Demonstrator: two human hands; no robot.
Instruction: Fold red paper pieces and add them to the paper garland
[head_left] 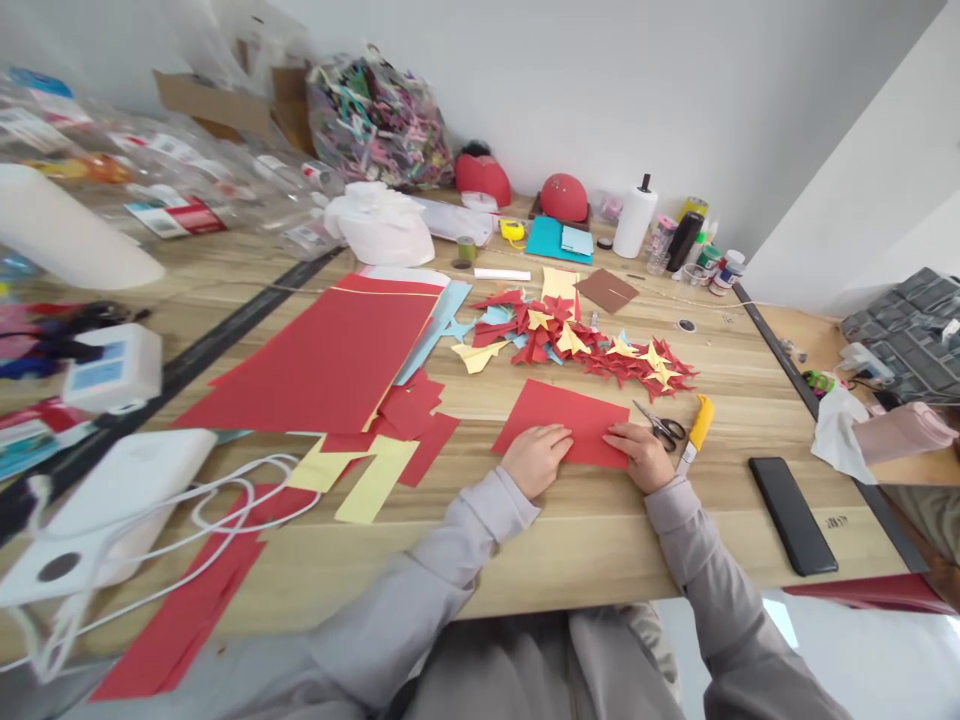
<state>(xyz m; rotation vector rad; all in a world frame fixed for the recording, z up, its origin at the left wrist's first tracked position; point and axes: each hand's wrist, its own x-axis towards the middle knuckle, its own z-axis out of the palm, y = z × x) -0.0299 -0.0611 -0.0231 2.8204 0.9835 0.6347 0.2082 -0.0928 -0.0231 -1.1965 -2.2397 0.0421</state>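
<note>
A red paper sheet (562,408) lies on the wooden table (585,560) in front of me. My left hand (537,458) rests on its lower left part, fingers stretched out and flat on the paper. At the sheet's right edge, my right hand (640,455) touches it with fingertips; whether they pinch the edge is too small to tell. Scissors (666,427) and a yellow-handled knife (700,424) lie just right of that hand. Behind the sheet is a pile of folded red, yellow and blue paper stars (574,340).
Large red sheets (322,350) and yellow strips (375,480) lie left. A white power strip (112,510) with cables sits far left, a black phone (792,515) right. Bottles and paint jars (709,258) stand at the back right.
</note>
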